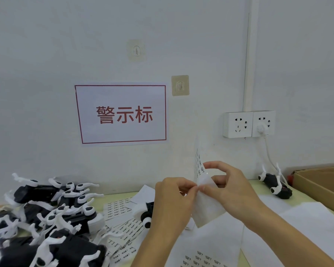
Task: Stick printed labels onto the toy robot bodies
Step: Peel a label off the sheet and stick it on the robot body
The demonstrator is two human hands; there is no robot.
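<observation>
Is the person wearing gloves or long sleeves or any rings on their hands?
No gloves: both the left hand and the right hand are bare. The forearms are bare too, with no sleeves as far as the picture shows. I can't see any rings, watch or bracelet. The fingernails look short and plain.

wall sign point(121, 114) – red-bordered white paper, reads 警示标 in red | label sheets point(117, 207) on the table – print way too tiny to read
</observation>
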